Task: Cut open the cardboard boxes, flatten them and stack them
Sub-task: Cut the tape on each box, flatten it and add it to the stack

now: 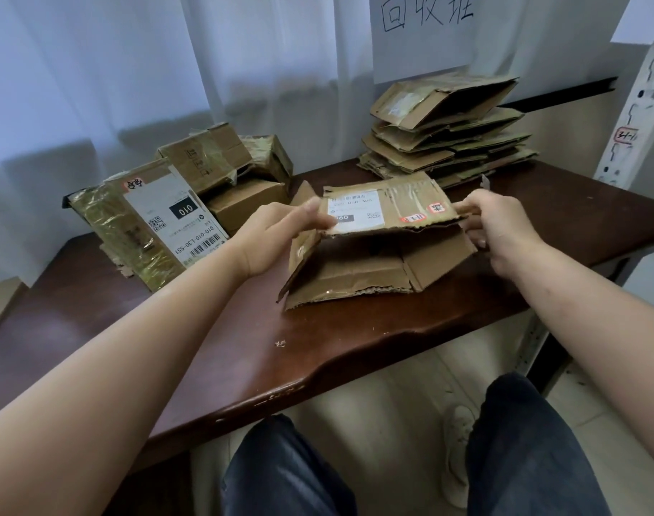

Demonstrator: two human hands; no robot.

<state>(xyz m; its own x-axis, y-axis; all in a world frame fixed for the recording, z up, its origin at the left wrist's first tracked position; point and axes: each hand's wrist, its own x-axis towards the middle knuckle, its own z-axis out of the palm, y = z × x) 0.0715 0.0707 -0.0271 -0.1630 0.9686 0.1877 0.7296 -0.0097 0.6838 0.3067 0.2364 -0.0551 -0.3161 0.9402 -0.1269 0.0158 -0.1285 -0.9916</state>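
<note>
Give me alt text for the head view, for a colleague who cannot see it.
Both hands, left hand and right hand, grip the ends of a cut-open cardboard box over a dark wooden table. A stack of flattened boxes sits at the far right; uncut taped boxes are piled on the left.

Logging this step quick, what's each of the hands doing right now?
Left hand: pinching the left end of the cardboard box.
Right hand: gripping the box's right end.
</note>
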